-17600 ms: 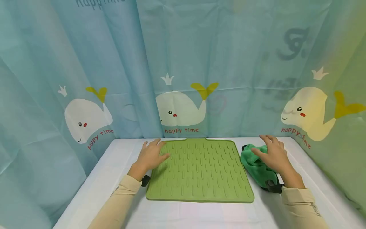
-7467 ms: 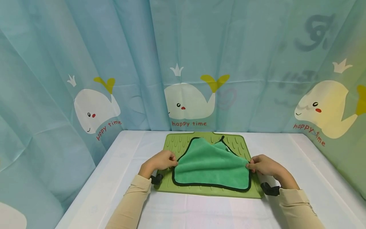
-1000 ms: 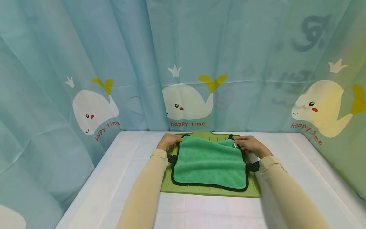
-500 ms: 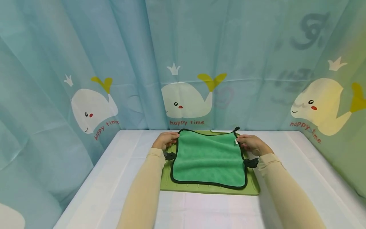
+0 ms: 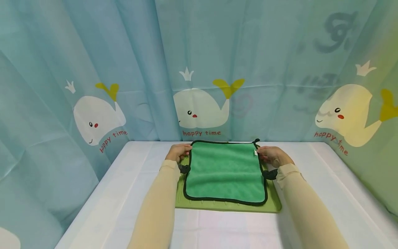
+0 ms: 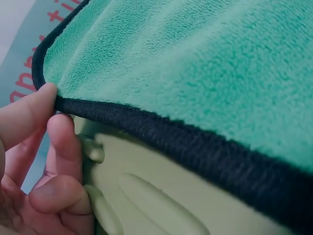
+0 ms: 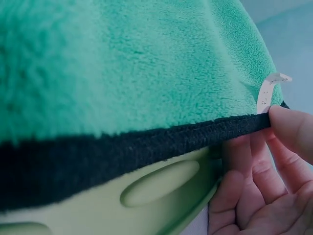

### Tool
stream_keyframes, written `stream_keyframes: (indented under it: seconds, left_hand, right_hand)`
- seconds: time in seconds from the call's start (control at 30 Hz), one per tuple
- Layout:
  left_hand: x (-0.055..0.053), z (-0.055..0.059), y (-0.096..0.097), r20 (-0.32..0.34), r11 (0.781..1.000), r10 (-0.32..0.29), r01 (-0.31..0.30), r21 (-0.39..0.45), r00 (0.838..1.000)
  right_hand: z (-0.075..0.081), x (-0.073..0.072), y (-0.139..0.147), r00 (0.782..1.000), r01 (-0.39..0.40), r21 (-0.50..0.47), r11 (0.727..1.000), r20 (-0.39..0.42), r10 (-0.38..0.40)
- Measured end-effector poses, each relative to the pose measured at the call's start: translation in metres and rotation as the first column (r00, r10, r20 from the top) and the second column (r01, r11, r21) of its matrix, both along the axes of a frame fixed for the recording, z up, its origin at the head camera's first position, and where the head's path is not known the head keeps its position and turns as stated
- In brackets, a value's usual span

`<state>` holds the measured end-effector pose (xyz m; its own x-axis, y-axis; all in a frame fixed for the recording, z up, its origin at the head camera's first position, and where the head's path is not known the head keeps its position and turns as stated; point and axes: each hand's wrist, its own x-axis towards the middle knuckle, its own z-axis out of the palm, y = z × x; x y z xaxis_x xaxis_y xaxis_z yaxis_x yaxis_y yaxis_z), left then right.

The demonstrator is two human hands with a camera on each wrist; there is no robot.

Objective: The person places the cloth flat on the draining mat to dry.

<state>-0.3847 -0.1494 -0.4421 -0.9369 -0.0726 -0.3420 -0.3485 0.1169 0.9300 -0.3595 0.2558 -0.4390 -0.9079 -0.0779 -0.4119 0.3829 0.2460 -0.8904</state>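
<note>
A green plush cloth [image 5: 225, 173] with black edging lies spread over a ribbed green mat [image 5: 273, 202]. At its far left corner my left hand [image 5: 178, 152] pinches the edge; the left wrist view shows thumb and finger on the black binding [image 6: 146, 129]. My right hand [image 5: 274, 155] pinches the right edge near the far corner, close to a small white tag [image 7: 266, 93] and a black hanging loop [image 5: 256, 140]. Both wrist views show the held edges raised above the mat. Slight ripples cross the cloth's middle, and its near edge lies on the mat.
The mat sits on a white-covered table [image 5: 130, 193]. A light blue curtain [image 5: 264, 69] printed with whales rises behind and along both sides. Black straps [image 5: 269, 174] ring both wrists.
Both hands, holding the far corners, have drawn the cloth's far edge up and outward. Its sagging fold has flattened, and that edge now runs nearly straight. Earlier the cloth lay bunched beside the mat.
</note>
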Motion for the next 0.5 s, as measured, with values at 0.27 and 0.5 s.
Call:
stream_keyframes:
  seconds: [0.27, 0.5]
  left_hand:
    - [-0.0004, 0.0039, 0.002, 0.025, 0.999, 0.051, -0.051, -0.004, 0.998]
    - [0.0016, 0.0038, 0.0044, 0.02, 0.996, 0.089, -0.089, 0.001, 0.996]
  right_hand:
    - [0.0023, -0.0045, -0.0033, 0.999, -0.012, 0.044, 0.999, 0.044, 0.01]
    - [0.0046, -0.0084, -0.0045, 0.997, -0.037, 0.031, 0.999, 0.067, 0.035]
